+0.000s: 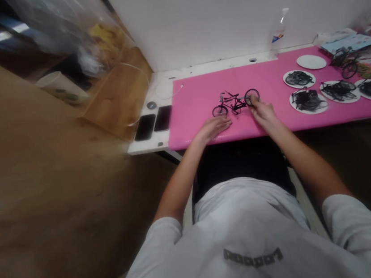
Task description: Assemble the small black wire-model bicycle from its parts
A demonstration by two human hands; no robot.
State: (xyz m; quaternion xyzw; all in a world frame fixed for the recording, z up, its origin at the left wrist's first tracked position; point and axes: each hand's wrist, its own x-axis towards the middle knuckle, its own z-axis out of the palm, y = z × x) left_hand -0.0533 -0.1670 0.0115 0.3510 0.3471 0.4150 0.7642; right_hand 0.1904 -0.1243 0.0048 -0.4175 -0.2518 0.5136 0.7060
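A small black model bicycle (233,102) stands on a pink mat (198,106) that covers a white table. My right hand (262,110) touches the bicycle's right wheel with its fingertips. My left hand (213,128) lies flat on the mat, fingers stretched out, just below the left wheel and holding nothing. Whether the right hand's fingers pinch the wheel or only rest on it is not clear.
Several white plates (307,100) with black bicycle parts lie at the mat's right, one plate (311,61) bare, and another model bicycle (345,61) behind them. Two dark phones (153,122) lie on the table's left end. A clear plastic bottle (279,33) stands by the wall.
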